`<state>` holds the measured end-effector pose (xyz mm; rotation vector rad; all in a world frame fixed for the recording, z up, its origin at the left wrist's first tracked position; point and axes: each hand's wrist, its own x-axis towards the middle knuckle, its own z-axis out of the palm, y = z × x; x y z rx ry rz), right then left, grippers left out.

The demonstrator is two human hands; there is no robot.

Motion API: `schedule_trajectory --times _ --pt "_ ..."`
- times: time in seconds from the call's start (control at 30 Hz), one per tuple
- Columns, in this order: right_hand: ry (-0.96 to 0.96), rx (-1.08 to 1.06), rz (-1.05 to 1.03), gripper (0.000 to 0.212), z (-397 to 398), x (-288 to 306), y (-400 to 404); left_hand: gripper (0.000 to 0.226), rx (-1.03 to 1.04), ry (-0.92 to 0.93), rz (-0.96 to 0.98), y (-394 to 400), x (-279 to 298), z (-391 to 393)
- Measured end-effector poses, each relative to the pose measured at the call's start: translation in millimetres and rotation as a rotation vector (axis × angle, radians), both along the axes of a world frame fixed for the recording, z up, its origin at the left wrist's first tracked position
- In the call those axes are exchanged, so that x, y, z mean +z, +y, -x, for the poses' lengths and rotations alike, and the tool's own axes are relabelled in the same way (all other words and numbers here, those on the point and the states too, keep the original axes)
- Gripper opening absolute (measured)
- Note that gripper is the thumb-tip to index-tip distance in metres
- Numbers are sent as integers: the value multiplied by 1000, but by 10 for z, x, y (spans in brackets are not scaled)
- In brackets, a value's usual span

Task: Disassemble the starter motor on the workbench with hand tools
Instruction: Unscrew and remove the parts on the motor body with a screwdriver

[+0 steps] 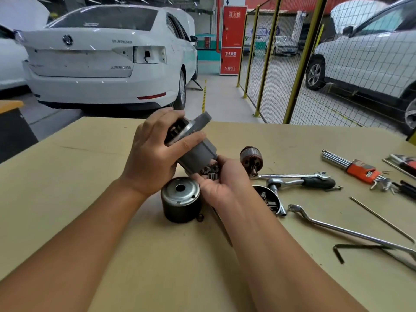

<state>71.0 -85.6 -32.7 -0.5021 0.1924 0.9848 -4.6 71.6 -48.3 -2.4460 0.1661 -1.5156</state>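
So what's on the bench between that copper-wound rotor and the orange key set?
In the head view, between the rotor and key set lies a spanner, on bare bench.

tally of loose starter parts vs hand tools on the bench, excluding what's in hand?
Starter parts: 3, motor can, armature, end cap
Wrenches: 3, spanner, ratchet, offset wrench
Hex keys: 2, orange-holder set, loose black key
Total: 8
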Motion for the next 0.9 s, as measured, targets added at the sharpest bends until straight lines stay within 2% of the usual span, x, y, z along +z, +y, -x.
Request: schedule_trajectory --times 0.23,0.33,0.4,0.53,0.67,0.83,0.9 --pt "66 37 -28 46 -17 -42 -38 66 129 6 236 32 -84 65" --pt "46 48 -34 45 -1 -36 -48 76 183 49 337 25 -114 88" --pt "-16 48 32 41 1 -22 -62 81 222 84 432 11 -142 95" --pt "-274 41 286 30 -5 26 -122 88 259 108 619 22 -173 96" --pt "-492 26 434 15 -149 158 -169 89 280 146 658 82 -158 118" --pt "-1176 308 861 9 -550 286 -276 87 272 242 618 116 -162 129" --pt "-1364 430 1015 14 -649 279 -302 84 250 259 616 138 -165 129"
